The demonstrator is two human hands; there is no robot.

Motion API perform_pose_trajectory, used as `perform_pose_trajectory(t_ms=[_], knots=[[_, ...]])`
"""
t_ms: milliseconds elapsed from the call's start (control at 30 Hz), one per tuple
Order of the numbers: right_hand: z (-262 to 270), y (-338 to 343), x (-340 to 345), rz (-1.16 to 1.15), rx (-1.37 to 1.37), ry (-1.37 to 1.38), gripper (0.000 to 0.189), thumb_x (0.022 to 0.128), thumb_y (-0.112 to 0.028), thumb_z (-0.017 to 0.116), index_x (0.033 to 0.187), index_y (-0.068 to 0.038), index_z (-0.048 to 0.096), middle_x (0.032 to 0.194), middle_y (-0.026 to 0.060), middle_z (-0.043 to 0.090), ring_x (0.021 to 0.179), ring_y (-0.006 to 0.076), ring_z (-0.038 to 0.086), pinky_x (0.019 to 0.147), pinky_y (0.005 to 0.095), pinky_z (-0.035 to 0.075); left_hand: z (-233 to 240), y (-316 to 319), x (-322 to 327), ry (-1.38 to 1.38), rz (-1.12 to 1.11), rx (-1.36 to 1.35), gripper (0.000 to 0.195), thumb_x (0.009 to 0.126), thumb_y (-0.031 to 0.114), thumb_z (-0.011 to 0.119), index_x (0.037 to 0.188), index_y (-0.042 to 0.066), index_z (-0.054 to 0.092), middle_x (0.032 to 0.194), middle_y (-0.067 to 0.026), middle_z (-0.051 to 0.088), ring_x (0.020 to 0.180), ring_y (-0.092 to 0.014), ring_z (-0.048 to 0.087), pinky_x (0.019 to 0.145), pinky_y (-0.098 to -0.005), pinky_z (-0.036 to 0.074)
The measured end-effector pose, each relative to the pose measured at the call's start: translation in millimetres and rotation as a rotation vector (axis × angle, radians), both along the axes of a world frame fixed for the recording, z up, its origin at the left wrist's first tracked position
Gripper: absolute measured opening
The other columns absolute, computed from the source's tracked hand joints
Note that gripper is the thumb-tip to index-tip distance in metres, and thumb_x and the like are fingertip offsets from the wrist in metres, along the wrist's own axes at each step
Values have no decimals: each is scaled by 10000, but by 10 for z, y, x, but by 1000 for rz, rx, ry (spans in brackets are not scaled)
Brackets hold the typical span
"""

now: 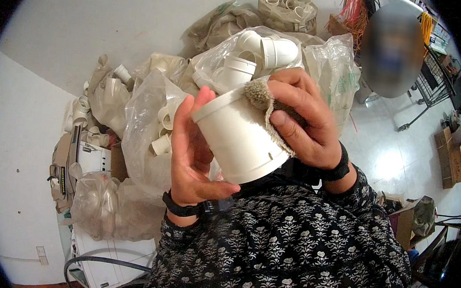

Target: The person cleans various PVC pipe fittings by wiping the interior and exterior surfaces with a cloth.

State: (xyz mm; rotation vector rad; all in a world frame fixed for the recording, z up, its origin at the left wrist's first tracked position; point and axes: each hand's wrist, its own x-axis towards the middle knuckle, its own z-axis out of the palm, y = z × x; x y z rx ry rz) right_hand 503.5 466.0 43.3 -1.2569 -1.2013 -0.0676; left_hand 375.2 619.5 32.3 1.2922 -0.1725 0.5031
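A wide white plastic pipe fitting (241, 138) is held up in front of my chest, tilted, with a small dark mark near its lower right rim. My left hand (191, 153) supports it from the left, thumb under the lower rim and fingers along the far side. In my right hand (303, 121) is a grey-beige terry cloth (259, 93), pressed against the fitting's upper right side. The cloth hides that part of the surface. Just beyond the fitting, a clear plastic bag (208, 67) holds several white pipe elbows (278, 52).
More bags of fittings (287, 10) lie along the wall, with another clear bag (146, 125) at left. White boxes (116, 257) and a black cable (107, 261) are at lower left. A wire cart (434, 83) and cardboard boxes (448, 157) stand at right.
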Motion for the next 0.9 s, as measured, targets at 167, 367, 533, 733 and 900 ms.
perform_pose_trajectory(t_ms=[167, 367, 533, 733, 900], knots=[[-38, -29, 15, 112, -73, -9, 397, 782, 16, 438, 1162, -32, 539, 1055, 132, 457, 969, 250, 457, 853, 307, 365, 18, 31, 17, 124, 90, -11, 1100, 581, 283, 812, 1383, 2, 112, 1364, -159, 304, 1251, -266, 338, 1034, -392, 284], [-102, 13, -70, 152, -91, -161, 402, 720, 7, 495, 1102, -69, 596, 1064, 154, 461, 960, 305, 473, 845, 340, 387, -27, 142, 40, 197, 1, -88, 1042, 685, 442, 721, 1387, -14, 100, 1329, -155, 360, 1208, -254, 398, 1000, -357, 334], [-108, 41, -90, 126, -108, -143, 405, 715, 21, 524, 1099, -87, 601, 1056, 148, 463, 963, 301, 472, 848, 345, 389, -94, 125, 39, 238, 100, 27, 1087, 648, 663, 630, 1390, 16, 169, 1337, -154, 355, 1213, -256, 396, 1019, -365, 326], [-135, 47, -76, 38, -81, -173, 389, 737, 20, 545, 1104, -96, 601, 1076, 143, 453, 1002, 297, 463, 903, 350, 373, 1, 33, 29, 289, 71, 112, 1212, 545, 714, 646, 1405, 40, 120, 1381, -124, 304, 1242, -238, 353, 1027, -382, 310], [-129, 39, -39, -118, -58, -126, 388, 757, 45, 534, 1116, -89, 595, 1071, 144, 457, 1001, 283, 475, 887, 338, 389, -84, 91, 55, 130, -130, -18, 1139, 590, 282, 838, 1415, 64, 84, 1392, -108, 289, 1264, -241, 323, 1030, -363, 283]])
